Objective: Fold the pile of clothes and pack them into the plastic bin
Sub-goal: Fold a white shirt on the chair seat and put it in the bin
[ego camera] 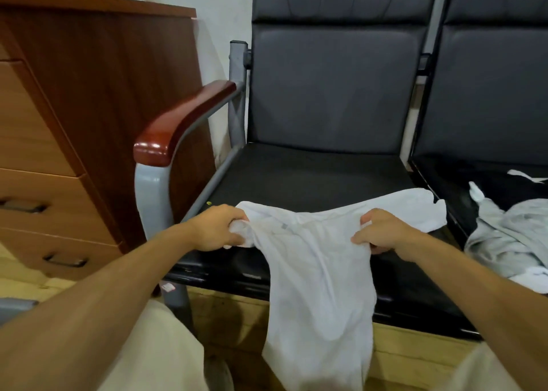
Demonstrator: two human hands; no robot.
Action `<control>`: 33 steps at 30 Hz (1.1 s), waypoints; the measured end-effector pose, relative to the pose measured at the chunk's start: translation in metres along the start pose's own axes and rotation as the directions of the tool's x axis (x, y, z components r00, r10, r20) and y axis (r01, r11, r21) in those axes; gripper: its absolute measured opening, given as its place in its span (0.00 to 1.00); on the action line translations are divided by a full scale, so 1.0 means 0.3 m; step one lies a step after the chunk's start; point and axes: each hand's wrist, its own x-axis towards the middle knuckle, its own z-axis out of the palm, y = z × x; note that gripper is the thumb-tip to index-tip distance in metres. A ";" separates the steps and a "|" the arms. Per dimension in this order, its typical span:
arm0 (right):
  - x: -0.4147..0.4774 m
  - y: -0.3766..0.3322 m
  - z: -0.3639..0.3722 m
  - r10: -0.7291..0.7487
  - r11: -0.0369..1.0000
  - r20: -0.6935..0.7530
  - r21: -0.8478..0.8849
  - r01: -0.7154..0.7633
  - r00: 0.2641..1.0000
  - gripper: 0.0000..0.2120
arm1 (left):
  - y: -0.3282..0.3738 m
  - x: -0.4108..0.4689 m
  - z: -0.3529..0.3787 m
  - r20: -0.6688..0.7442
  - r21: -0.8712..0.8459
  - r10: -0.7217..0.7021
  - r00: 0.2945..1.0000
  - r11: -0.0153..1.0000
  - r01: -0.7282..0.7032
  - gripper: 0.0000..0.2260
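A white shirt (314,275) hangs over the front edge of the black chair seat (299,177), its upper part lying on the seat and its body drooping toward the floor. My left hand (218,229) grips the shirt's left shoulder in a bunch. My right hand (378,232) pinches the right shoulder, with one sleeve spread out to the right past it. A pile of clothes (510,236), grey, white and black, lies on the neighbouring seat at the right. No plastic bin is in view.
A wood-capped armrest (178,126) on a grey metal frame stands left of the seat. A brown drawer cabinet (59,141) fills the left side. The padded chair back (335,88) rises behind. My knees in light trousers sit below, over a wooden floor.
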 end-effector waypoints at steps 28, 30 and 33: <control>-0.046 0.101 -0.197 -0.061 0.933 -0.244 0.329 0.142 0.968 0.14 | 0.022 0.000 0.011 0.043 0.023 -0.034 0.998 0.999 0.033 0.13; -0.042 0.115 -0.195 -0.128 0.982 -0.238 0.104 0.156 0.963 0.17 | 0.023 -0.024 0.003 0.120 0.007 -0.048 0.992 0.999 0.047 0.19; -0.040 0.121 -0.188 -0.217 0.956 -0.201 -0.243 0.166 0.955 0.17 | 0.011 -0.045 -0.010 0.035 0.082 -0.029 0.999 0.996 0.026 0.22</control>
